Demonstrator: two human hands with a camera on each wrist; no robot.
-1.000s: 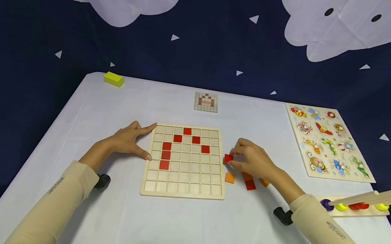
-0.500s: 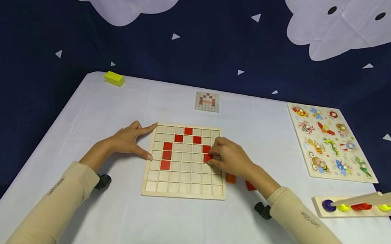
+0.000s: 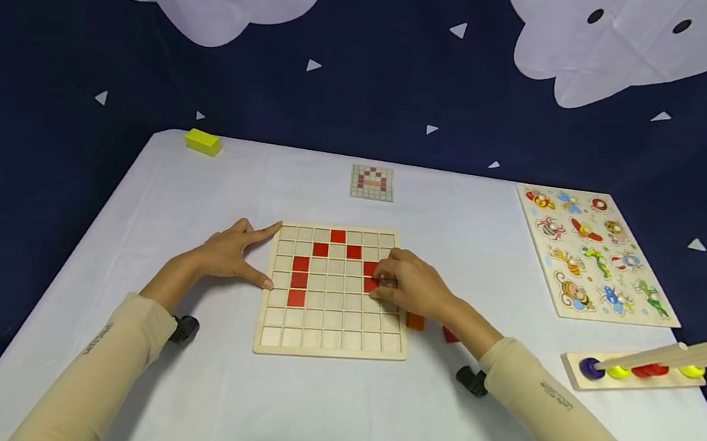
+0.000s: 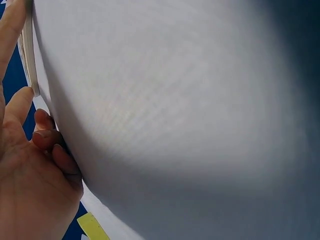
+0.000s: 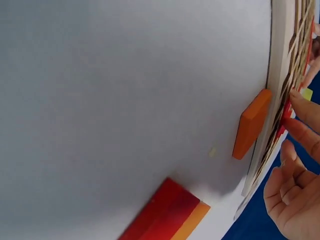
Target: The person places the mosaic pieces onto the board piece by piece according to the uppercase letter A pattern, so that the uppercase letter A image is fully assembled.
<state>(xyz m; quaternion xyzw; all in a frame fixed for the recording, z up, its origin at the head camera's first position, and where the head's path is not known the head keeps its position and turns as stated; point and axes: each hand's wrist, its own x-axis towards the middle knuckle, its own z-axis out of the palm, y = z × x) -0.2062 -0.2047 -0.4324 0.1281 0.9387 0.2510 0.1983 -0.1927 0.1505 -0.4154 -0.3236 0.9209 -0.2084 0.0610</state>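
Observation:
A wooden grid board [image 3: 320, 320] lies on the white table, with several red square tiles [image 3: 299, 280] in its cells. At the board's left edge, my left hand [image 3: 231, 253] rests its outstretched index finger and thumb against the frame; the left wrist view shows the other fingers of this hand [image 4: 35, 180] curled. My right hand [image 3: 419, 285] pinches a red tile [image 3: 371, 285] at a cell on the right side, just below another red tile. The right wrist view shows the fingertips touching that tile [image 5: 284, 121]. Part of the board's right edge is hidden by this hand.
Loose orange [image 3: 415, 322] and red [image 3: 449, 334] tiles lie right of the board, partly behind my right hand. A small pattern card [image 3: 372, 183] sits at the back. An insect puzzle [image 3: 597, 256], a peg stand [image 3: 580, 381] and a yellow block [image 3: 203, 142] stand farther out.
My right hand has carried the red tile leftward from beside the board to a cell under another red tile, and has stayed there since. My left hand keeps its place.

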